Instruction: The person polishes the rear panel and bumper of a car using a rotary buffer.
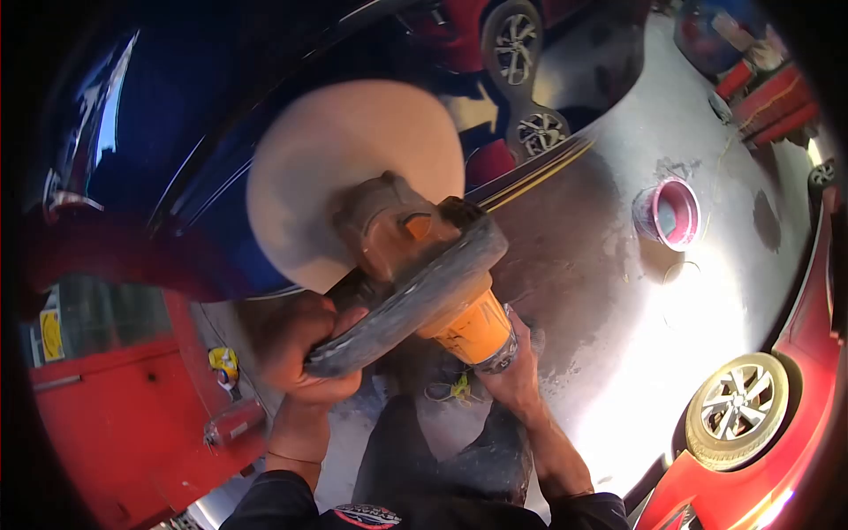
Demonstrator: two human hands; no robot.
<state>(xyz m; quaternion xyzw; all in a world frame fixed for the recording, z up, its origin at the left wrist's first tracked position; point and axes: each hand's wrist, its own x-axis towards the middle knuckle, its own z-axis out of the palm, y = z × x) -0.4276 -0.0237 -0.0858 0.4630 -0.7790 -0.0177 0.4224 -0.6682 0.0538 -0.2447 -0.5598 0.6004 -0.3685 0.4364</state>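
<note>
A yellow and black polisher (473, 327) with a large round pale pad (353, 141) is held up in front of me. The pad lies against or very near the dark blue glossy car panel (212, 79); the exact contact is hidden. My left hand (314, 349) is closed round the left end of the thick dark side handle (406, 300). My right hand (517, 371) wraps round the rear of the polisher's yellow body, its fingers partly hidden behind it.
A pink bucket (676, 215) stands on the grey floor at right. A red car with a silver wheel (738, 402) is at lower right. Left stands a red cabinet (115, 415), with a yellow-labelled bottle (224, 364) and a red cylinder (237, 422) nearby.
</note>
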